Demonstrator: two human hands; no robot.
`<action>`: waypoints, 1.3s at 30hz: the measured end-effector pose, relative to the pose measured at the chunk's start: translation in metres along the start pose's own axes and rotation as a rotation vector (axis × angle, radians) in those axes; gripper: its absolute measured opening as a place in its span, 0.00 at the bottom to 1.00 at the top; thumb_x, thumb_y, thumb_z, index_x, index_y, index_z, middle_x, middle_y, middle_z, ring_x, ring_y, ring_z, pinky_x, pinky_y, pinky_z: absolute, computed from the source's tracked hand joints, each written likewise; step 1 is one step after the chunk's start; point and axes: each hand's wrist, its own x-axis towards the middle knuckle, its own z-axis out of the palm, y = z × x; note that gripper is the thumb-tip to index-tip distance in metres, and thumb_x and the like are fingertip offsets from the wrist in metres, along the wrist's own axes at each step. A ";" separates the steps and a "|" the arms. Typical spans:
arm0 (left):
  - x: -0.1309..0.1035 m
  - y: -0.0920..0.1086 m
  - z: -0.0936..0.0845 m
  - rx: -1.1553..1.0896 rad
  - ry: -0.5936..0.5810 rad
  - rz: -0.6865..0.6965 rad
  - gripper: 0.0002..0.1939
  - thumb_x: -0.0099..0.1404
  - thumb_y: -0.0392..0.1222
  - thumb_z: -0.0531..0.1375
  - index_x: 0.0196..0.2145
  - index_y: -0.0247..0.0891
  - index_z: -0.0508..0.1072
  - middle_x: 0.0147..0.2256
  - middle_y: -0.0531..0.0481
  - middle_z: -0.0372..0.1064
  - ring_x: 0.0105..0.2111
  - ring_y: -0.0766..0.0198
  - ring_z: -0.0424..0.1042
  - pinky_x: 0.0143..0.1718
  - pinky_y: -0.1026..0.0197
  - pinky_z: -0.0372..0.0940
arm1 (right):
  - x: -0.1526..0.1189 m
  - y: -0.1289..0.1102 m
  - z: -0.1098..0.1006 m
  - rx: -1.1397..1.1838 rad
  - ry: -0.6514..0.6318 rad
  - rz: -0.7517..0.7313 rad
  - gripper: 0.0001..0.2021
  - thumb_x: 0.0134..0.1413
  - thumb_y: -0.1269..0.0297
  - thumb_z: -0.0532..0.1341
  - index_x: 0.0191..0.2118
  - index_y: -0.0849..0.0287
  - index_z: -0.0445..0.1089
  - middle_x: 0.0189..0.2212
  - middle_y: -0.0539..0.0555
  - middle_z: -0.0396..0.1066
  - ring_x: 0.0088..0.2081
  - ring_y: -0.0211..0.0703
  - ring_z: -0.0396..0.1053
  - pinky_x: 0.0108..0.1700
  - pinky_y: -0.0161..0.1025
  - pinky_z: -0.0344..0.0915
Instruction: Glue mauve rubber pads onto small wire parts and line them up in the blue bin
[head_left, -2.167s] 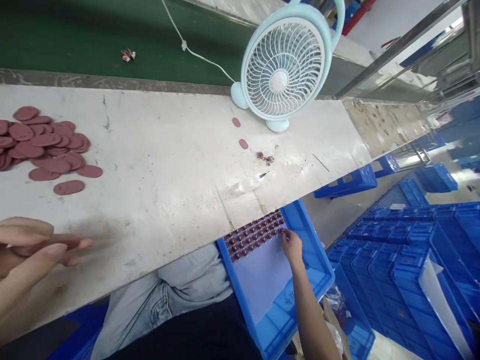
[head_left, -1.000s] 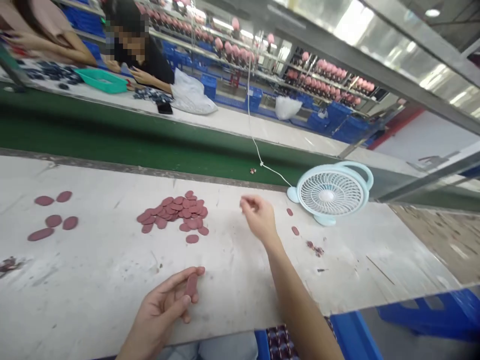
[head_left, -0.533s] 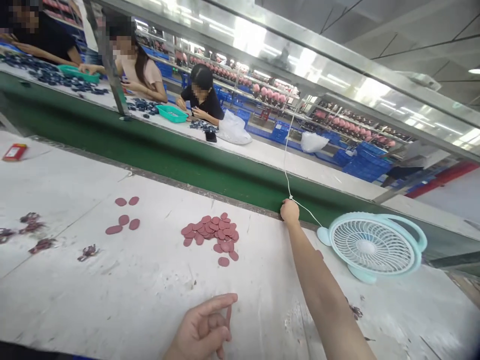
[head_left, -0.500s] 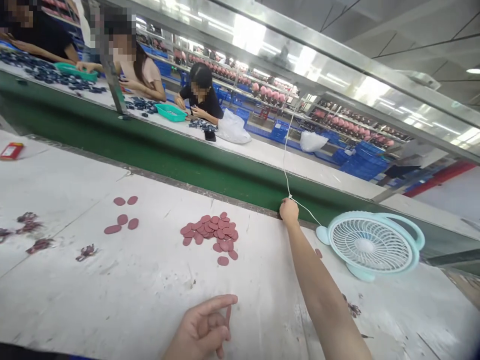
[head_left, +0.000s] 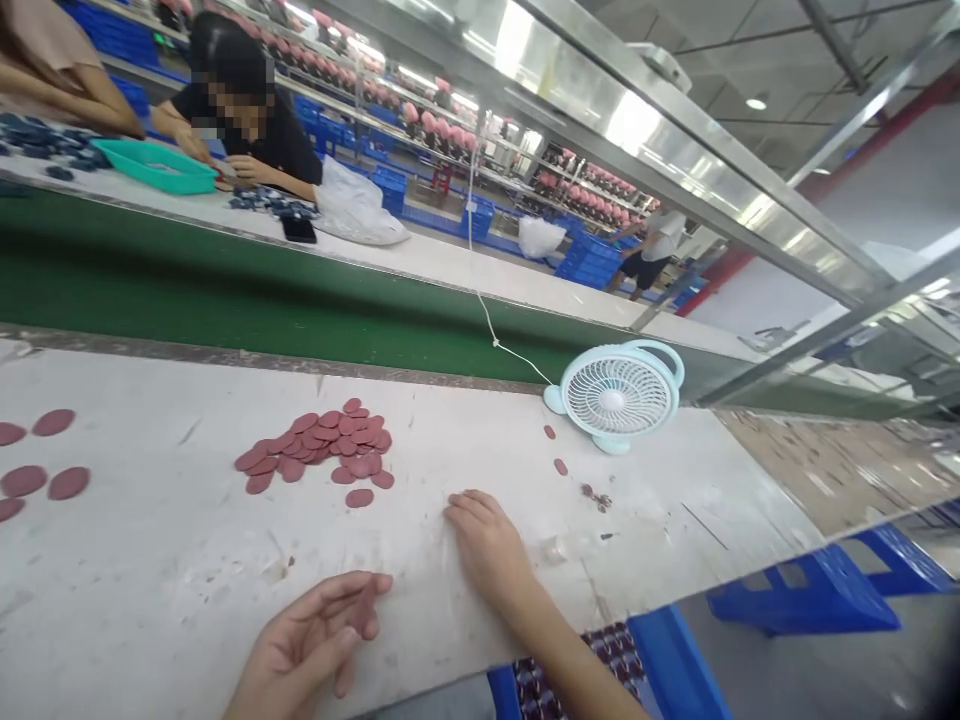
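My left hand (head_left: 315, 640) is low over the white table, its thumb and fingers pinching a thin dark red oval piece (head_left: 364, 606) seen nearly edge-on. My right hand (head_left: 486, 545) is back-up at the table surface, its fingers loosely bent. Nothing shows in those fingers, though their undersides and the thumb are hidden. Beyond my hands lies a heap of flat dark red oval pieces (head_left: 322, 440). Several more oval pieces (head_left: 69, 483) are spread at the left, and two small ones (head_left: 560, 466) lie near the fan.
A light blue fan (head_left: 615, 398) stands at the table's back right, with a white cord (head_left: 525, 358) running up from it. A green divider (head_left: 225, 310) borders the table. Across it, a person (head_left: 247, 110) works beside a teal tray (head_left: 157, 166). Blue crates (head_left: 667, 660) sit below the table's near edge.
My right hand has let go of the white cord and come back toward me. The view has swung right, showing more of the table's right end. My left hand still pinches its oval piece.
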 end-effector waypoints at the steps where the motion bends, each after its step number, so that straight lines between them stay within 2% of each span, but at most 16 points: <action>1: -0.001 0.003 0.000 -0.010 0.025 -0.015 0.23 0.49 0.49 0.75 0.42 0.38 0.82 0.47 0.37 0.79 0.32 0.59 0.71 0.17 0.69 0.60 | -0.013 0.000 -0.004 0.017 0.019 -0.001 0.17 0.61 0.77 0.57 0.49 0.52 0.77 0.53 0.55 0.76 0.58 0.51 0.68 0.61 0.52 0.68; 3: -0.002 0.008 0.000 -0.024 0.078 -0.049 0.23 0.49 0.48 0.75 0.42 0.39 0.82 0.49 0.38 0.79 0.32 0.61 0.71 0.18 0.71 0.59 | -0.036 -0.004 -0.012 0.164 0.119 0.053 0.15 0.62 0.72 0.59 0.49 0.50 0.77 0.57 0.56 0.73 0.63 0.54 0.64 0.66 0.57 0.63; 5: -0.004 0.011 -0.001 -0.030 0.126 -0.081 0.23 0.48 0.47 0.76 0.42 0.39 0.82 0.49 0.39 0.79 0.32 0.62 0.71 0.18 0.71 0.60 | -0.057 -0.011 -0.019 0.550 0.299 0.213 0.10 0.62 0.66 0.63 0.47 0.50 0.79 0.54 0.57 0.74 0.60 0.54 0.66 0.64 0.56 0.64; 8: -0.007 0.011 -0.001 -0.059 0.151 -0.124 0.24 0.47 0.45 0.76 0.42 0.40 0.82 0.47 0.42 0.80 0.30 0.63 0.71 0.18 0.71 0.61 | -0.083 -0.017 -0.026 1.127 0.509 0.446 0.15 0.69 0.55 0.56 0.47 0.52 0.78 0.38 0.56 0.76 0.38 0.43 0.75 0.39 0.41 0.77; 10: -0.009 0.008 0.002 -0.095 0.144 -0.151 0.22 0.48 0.44 0.76 0.42 0.41 0.82 0.45 0.43 0.81 0.30 0.64 0.72 0.18 0.71 0.62 | -0.091 -0.012 -0.026 1.412 0.542 0.491 0.24 0.72 0.48 0.47 0.52 0.54 0.76 0.34 0.54 0.74 0.26 0.36 0.68 0.22 0.30 0.68; 11: -0.010 0.005 0.005 -0.115 0.137 -0.166 0.22 0.48 0.44 0.76 0.42 0.40 0.82 0.45 0.43 0.81 0.30 0.63 0.73 0.19 0.71 0.63 | -0.093 -0.006 -0.026 1.570 0.558 0.494 0.27 0.71 0.45 0.46 0.53 0.56 0.75 0.34 0.53 0.73 0.24 0.33 0.65 0.18 0.27 0.62; 14: -0.016 -0.003 0.015 -0.165 0.093 -0.231 0.21 0.49 0.43 0.76 0.42 0.38 0.82 0.44 0.40 0.81 0.32 0.61 0.75 0.19 0.71 0.63 | -0.087 0.017 -0.026 1.890 0.602 0.455 0.31 0.66 0.39 0.47 0.55 0.57 0.74 0.37 0.51 0.73 0.24 0.29 0.63 0.17 0.23 0.56; 18: -0.025 -0.015 0.029 -0.225 -0.030 -0.320 0.18 0.53 0.42 0.75 0.42 0.35 0.82 0.45 0.37 0.81 0.35 0.60 0.78 0.22 0.70 0.66 | -0.074 0.043 -0.038 2.025 0.590 0.390 0.22 0.65 0.47 0.56 0.49 0.58 0.76 0.29 0.44 0.68 0.22 0.26 0.62 0.19 0.19 0.54; 21: -0.028 -0.025 0.034 -0.285 -0.153 -0.353 0.17 0.56 0.42 0.74 0.43 0.36 0.82 0.47 0.37 0.80 0.38 0.59 0.79 0.24 0.71 0.67 | -0.071 0.035 -0.049 2.149 0.515 0.412 0.12 0.65 0.56 0.61 0.44 0.59 0.75 0.24 0.42 0.64 0.17 0.24 0.59 0.17 0.16 0.56; 23: -0.028 -0.032 0.036 -0.325 -0.212 -0.359 0.16 0.58 0.41 0.72 0.44 0.37 0.82 0.48 0.37 0.80 0.40 0.58 0.80 0.26 0.72 0.68 | -0.074 0.016 -0.054 2.160 0.475 0.496 0.14 0.66 0.53 0.59 0.44 0.59 0.74 0.23 0.43 0.64 0.16 0.25 0.59 0.16 0.18 0.58; 25: -0.027 -0.038 0.038 -0.356 -0.247 -0.350 0.14 0.61 0.41 0.71 0.45 0.37 0.82 0.49 0.37 0.79 0.42 0.58 0.81 0.29 0.72 0.70 | -0.081 -0.012 -0.056 2.015 0.439 0.585 0.18 0.63 0.48 0.59 0.44 0.58 0.75 0.21 0.45 0.65 0.13 0.30 0.60 0.13 0.24 0.60; 27: -0.028 -0.042 0.040 -0.379 -0.269 -0.343 0.13 0.63 0.40 0.69 0.46 0.37 0.82 0.49 0.38 0.80 0.43 0.58 0.81 0.32 0.71 0.71 | -0.088 -0.041 -0.055 1.735 0.431 0.607 0.18 0.59 0.45 0.62 0.43 0.54 0.75 0.20 0.48 0.67 0.12 0.37 0.63 0.10 0.31 0.60; 30: -0.032 -0.045 0.042 -0.394 -0.283 -0.354 0.15 0.62 0.38 0.70 0.47 0.38 0.81 0.48 0.39 0.80 0.43 0.57 0.81 0.33 0.70 0.72 | -0.097 -0.071 -0.047 1.299 0.550 0.570 0.14 0.56 0.50 0.66 0.44 0.51 0.74 0.24 0.50 0.72 0.16 0.46 0.70 0.14 0.40 0.66; 32: -0.034 -0.045 0.042 -0.387 -0.279 -0.352 0.18 0.59 0.35 0.72 0.48 0.38 0.81 0.50 0.40 0.80 0.44 0.56 0.81 0.33 0.70 0.72 | -0.100 -0.079 -0.041 1.170 0.603 0.568 0.13 0.58 0.51 0.65 0.45 0.50 0.73 0.26 0.50 0.72 0.18 0.47 0.72 0.17 0.43 0.68; 35: -0.035 -0.043 0.039 -0.376 -0.270 -0.312 0.21 0.55 0.32 0.73 0.47 0.39 0.81 0.49 0.41 0.80 0.46 0.56 0.80 0.34 0.70 0.72 | -0.103 -0.075 -0.035 1.243 0.543 0.595 0.13 0.59 0.49 0.63 0.44 0.50 0.73 0.27 0.50 0.70 0.18 0.45 0.71 0.17 0.42 0.68; 39: -0.034 -0.045 0.037 -0.333 -0.299 -0.275 0.19 0.55 0.31 0.73 0.45 0.41 0.79 0.46 0.44 0.80 0.37 0.59 0.81 0.28 0.68 0.74 | -0.106 -0.068 -0.036 1.371 0.455 0.631 0.15 0.58 0.46 0.63 0.45 0.49 0.73 0.24 0.49 0.69 0.17 0.46 0.70 0.16 0.41 0.67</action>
